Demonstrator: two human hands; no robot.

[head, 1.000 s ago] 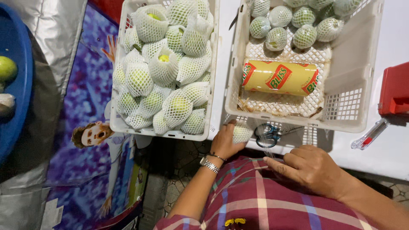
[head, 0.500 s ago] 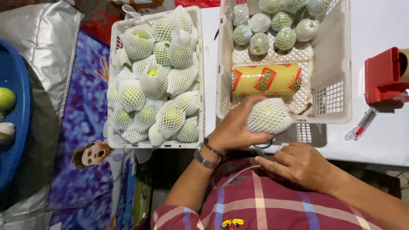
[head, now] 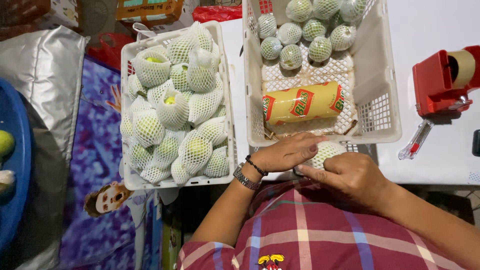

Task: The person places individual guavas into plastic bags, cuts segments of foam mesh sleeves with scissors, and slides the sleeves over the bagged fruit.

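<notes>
A green fruit in a white foam net sits at the near edge of the table, between both my hands. My left hand lies flat over its left side, fingers stretched out. My right hand cups it from the near side, thumb and fingers on the net. A watch and a bead bracelet are on my left wrist. Just beyond the hands stands a white plastic crate holding a yellow roll of wrap and several wrapped fruits at its far end.
A second white crate to the left is heaped with netted fruits. A red tape dispenser and a small cutter lie on the white table at right. A blue tub with fruit stands far left.
My left hand brought a netted fruit up from the table's near edge and set it down in front of me. My right hand rose to meet it, and both hands now hold it.
</notes>
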